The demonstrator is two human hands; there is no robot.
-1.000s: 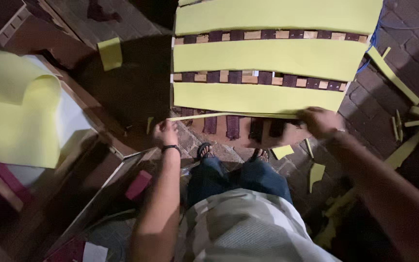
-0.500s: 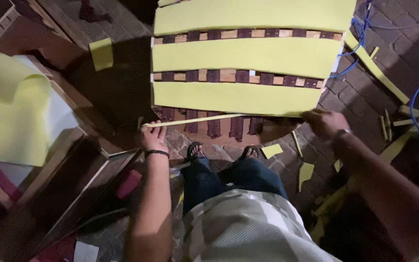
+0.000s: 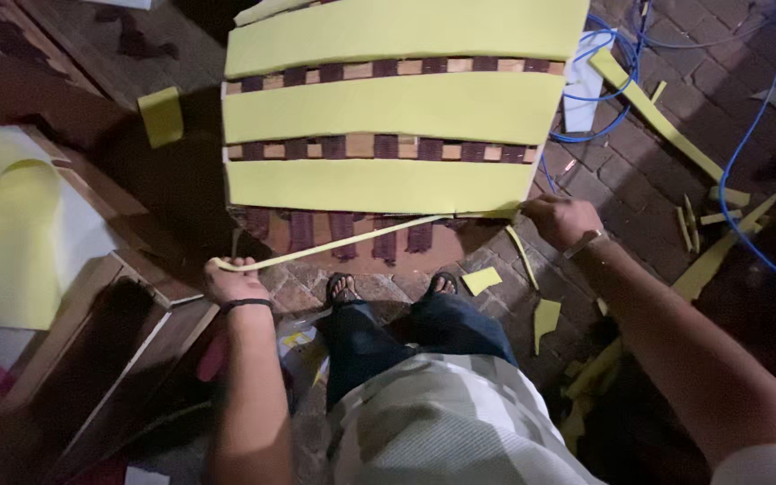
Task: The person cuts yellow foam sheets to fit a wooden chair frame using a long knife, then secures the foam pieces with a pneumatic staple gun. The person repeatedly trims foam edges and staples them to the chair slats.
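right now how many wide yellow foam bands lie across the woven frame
3: top band, middle band, bottom band nearest the person. More may lie beyond the top edge.

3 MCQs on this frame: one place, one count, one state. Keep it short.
1. Where is the blue cable?
A. on the brick floor, right of the frame
B. on the person's lap
C. on the foam sheet at left

2. How many wide yellow foam bands lie across the woven frame?
A. one
B. three
C. six

3. The thin yellow strip is:
A. rolled up
B. lying loose on the floor
C. held between both hands

Key: A, it loops over the bricks; B, three bands show; C, the left hand and right hand each hold an end.
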